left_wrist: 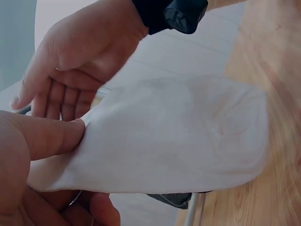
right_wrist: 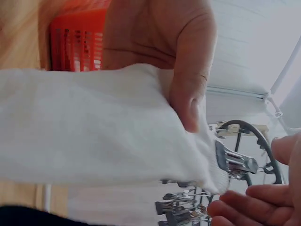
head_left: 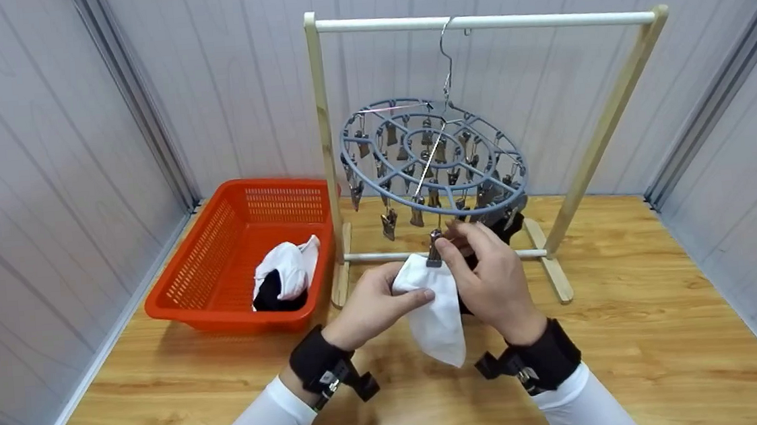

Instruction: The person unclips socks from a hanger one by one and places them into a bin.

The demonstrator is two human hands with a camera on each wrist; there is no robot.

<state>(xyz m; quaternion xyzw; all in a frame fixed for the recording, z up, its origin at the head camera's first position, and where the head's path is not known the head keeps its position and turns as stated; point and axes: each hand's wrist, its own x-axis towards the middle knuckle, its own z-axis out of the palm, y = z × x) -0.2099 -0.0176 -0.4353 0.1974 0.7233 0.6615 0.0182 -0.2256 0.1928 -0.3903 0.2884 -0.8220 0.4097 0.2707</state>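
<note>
A white sock (head_left: 435, 316) hangs by its cuff from a metal clip (head_left: 434, 248) at the front of a round blue-grey clip hanger (head_left: 411, 200). My left hand (head_left: 375, 302) pinches the sock just below the cuff, thumb (right_wrist: 190, 94) on the near side and fingers behind. The clip's jaws are closed on the cuff in the right wrist view. Beside the clip is my right hand (head_left: 495, 277), its thumb and fingers (right_wrist: 254, 202) spread apart with nothing between them. A dark item (head_left: 511, 226), partly covered by the right hand, hangs behind.
The hanger hooks onto the white bar (head_left: 485, 22) of a wooden-legged rack (head_left: 605, 134). Several unused clips (head_left: 389, 224) dangle from it. Left of the rack stands an orange basket (head_left: 181, 275) containing white cloth (head_left: 285, 267) and black cloth (head_left: 270, 295).
</note>
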